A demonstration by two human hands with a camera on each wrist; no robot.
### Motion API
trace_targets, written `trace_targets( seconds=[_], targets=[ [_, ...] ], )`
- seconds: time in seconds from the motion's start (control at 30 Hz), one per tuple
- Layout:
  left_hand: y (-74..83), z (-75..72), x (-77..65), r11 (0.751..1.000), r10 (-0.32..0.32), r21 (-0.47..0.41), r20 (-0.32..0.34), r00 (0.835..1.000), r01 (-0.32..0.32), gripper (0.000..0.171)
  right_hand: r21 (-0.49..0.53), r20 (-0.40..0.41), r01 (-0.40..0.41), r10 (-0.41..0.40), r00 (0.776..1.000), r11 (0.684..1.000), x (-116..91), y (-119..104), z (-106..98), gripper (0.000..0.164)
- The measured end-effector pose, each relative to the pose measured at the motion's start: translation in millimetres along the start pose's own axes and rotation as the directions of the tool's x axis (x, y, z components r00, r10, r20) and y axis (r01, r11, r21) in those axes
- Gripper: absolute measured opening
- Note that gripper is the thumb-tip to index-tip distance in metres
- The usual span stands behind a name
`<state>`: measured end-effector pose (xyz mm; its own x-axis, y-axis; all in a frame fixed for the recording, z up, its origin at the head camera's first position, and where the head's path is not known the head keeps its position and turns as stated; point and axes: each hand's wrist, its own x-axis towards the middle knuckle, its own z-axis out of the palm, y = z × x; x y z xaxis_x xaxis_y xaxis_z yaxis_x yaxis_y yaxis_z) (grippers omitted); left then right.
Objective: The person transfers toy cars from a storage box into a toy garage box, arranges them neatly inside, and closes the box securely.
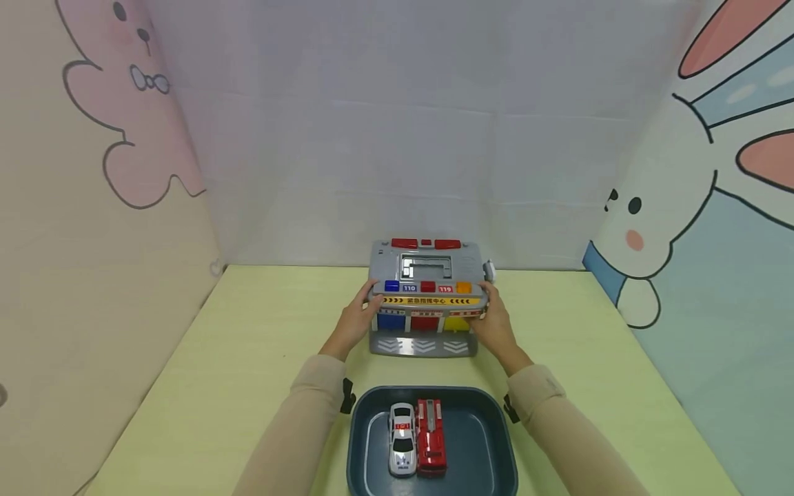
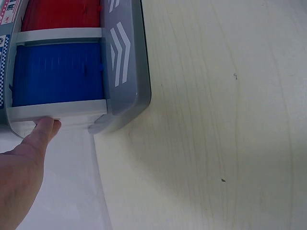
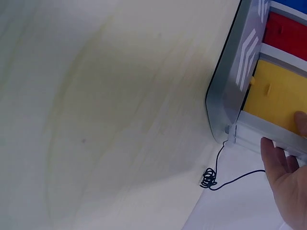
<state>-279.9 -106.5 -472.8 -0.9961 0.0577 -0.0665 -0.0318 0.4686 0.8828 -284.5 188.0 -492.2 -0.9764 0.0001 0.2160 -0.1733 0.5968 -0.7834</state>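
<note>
A grey toy garage [image 1: 381, 265] stands near the back of the table, with red, blue and yellow light blocks and Chinese lettering along its front. Below these are a blue door [image 2: 57, 74], a red door [image 2: 62, 13] and a yellow door [image 3: 276, 91], above a ramp with white chevrons. My left hand [image 1: 356, 320] grips the garage's left side beside the blue door. On the opposite side my right hand [image 1: 494, 327] holds the wall, its thumb over the yellow door and its fingers against the side. Both hands' far fingers are partly hidden.
In front of the garage, between the forearms, lies a dark tray [image 1: 486, 441]. It holds a white police car [image 1: 403, 441] and a red fire truck [image 1: 431, 437], side by side. A thin coiled black cord [image 3: 209, 178] hangs by the garage. White sheeting [image 1: 372, 138] rises behind the table.
</note>
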Motion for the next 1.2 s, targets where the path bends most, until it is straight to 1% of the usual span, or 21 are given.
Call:
trace_targets(
  seconds=[0.1, 0.23, 0.6, 0.7, 0.83, 1.07, 1.2],
  targets=[
    [0.1, 2.1, 0.9, 1.000, -0.003, -0.002, 0.003, 1.000, 0.003, 0.056, 0.026, -0.010, -0.006, 0.007, 1.000, 1.000, -2.4, 1.4, -2.2, 0.078],
    [-2.7, 4.9, 1.8, 1.000, -0.013, -0.002, 0.003, 1.000, 0.013, 0.057, 0.019, 0.007, -0.014, 0.013, 1.000, 1.000, -4.9, 1.7, -4.7, 0.077],
    [1.1, 4.6, 5.1, 1.000, -0.007, 0.001, -0.008, 1.000, 0.007, 0.056, 0.011, 0.038, -0.079, 0.079, 0.996, 0.997, -3.8, -13.3, -18.8, 0.079],
    [1.6, 5.3, 4.8, 1.000, -0.011, 0.000, -0.001, 1.000, 0.011, 0.055, 0.009, 0.028, -0.075, 0.075, 0.997, 0.997, -5.3, -14.8, -21.0, 0.078],
    [1.8, 6.6, 3.6, 1.000, -0.015, 0.001, -0.001, 1.000, 0.015, 0.054, 0.004, 0.017, -0.043, 0.043, 0.999, 0.999, -7.1, -17.2, -22.9, 0.078],
    [2.0, 6.1, 6.8, 1.000, -0.003, 0.004, -0.010, 1.000, 0.003, 0.056, -0.013, 0.059, -0.003, 0.004, 0.998, 1.000, -6.2, -24.4, -27.0, 0.079],
    [3.1, 7.0, 7.3, 1.000, -0.011, -0.001, -0.008, 1.000, 0.011, 0.057, -0.026, 0.077, -0.014, 0.016, 0.997, 1.000, -6.4, -28.2, -30.4, 0.081]
  ],
)
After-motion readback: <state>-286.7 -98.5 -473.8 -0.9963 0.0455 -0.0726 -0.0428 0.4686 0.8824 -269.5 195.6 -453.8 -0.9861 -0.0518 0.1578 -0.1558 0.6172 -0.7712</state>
